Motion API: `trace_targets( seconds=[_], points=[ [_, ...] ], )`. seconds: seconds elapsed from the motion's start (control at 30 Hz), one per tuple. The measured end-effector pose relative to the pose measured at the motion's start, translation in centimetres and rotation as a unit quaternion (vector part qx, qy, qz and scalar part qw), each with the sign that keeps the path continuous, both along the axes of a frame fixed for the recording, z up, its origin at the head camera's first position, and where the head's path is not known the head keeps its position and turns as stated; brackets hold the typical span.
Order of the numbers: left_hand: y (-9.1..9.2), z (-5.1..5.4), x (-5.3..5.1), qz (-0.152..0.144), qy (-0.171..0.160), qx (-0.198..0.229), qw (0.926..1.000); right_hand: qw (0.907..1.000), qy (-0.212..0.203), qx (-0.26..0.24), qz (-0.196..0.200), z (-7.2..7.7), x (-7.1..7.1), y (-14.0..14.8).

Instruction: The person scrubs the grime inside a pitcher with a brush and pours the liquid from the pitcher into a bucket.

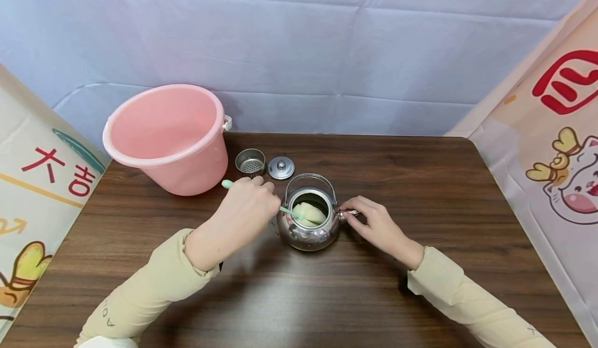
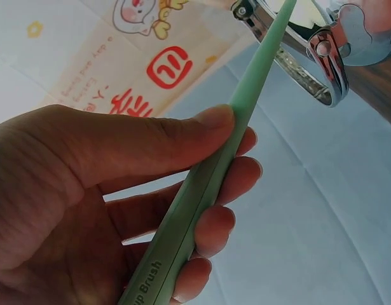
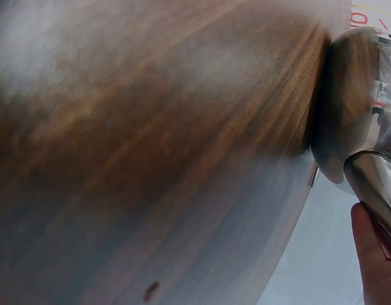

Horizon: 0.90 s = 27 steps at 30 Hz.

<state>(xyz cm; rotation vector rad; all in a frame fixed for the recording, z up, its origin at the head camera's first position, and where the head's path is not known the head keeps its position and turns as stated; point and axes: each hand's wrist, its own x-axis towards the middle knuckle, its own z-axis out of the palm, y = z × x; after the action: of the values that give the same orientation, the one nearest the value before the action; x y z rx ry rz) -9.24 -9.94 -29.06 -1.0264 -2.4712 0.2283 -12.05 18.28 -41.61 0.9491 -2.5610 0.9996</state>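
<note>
My left hand (image 1: 247,205) grips the green handle of a cup brush (image 2: 211,171), thumb on one side and fingers curled round the other. The brush slants down into a shiny steel teapot (image 1: 308,241). Its pale head lies inside the teapot's round opening, and part of it is hidden by the rim. On the other side, my right hand (image 1: 376,223) pinches the teapot's spout (image 3: 376,184) between thumb and fingers. The teapot stands upright on the table, its wire handle (image 1: 310,175) raised behind the opening.
A steel strainer (image 1: 250,162) and the round lid (image 1: 281,168) lie behind the teapot. The large pink bucket (image 1: 187,166) stands at the back left of the brown wooden table (image 1: 402,171). Cloth backdrops hang behind and at both sides.
</note>
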Motion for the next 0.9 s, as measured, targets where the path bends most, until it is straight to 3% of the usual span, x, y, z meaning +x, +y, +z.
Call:
trace_targets(
  seconds=[0.43, 0.9],
  points=[
    [0.5, -0.4, -0.4, -0.012, -0.02, 0.012, 0.9997, 1.0, -0.005, 0.004, -0.005, 0.1, 0.1, 0.0],
    [0.8, -0.6, -1.4, -0.015, -0.009, 0.012, 0.9998, 1.0, -0.002, 0.0, -0.005, 0.0, 0.1, 0.0]
  ],
)
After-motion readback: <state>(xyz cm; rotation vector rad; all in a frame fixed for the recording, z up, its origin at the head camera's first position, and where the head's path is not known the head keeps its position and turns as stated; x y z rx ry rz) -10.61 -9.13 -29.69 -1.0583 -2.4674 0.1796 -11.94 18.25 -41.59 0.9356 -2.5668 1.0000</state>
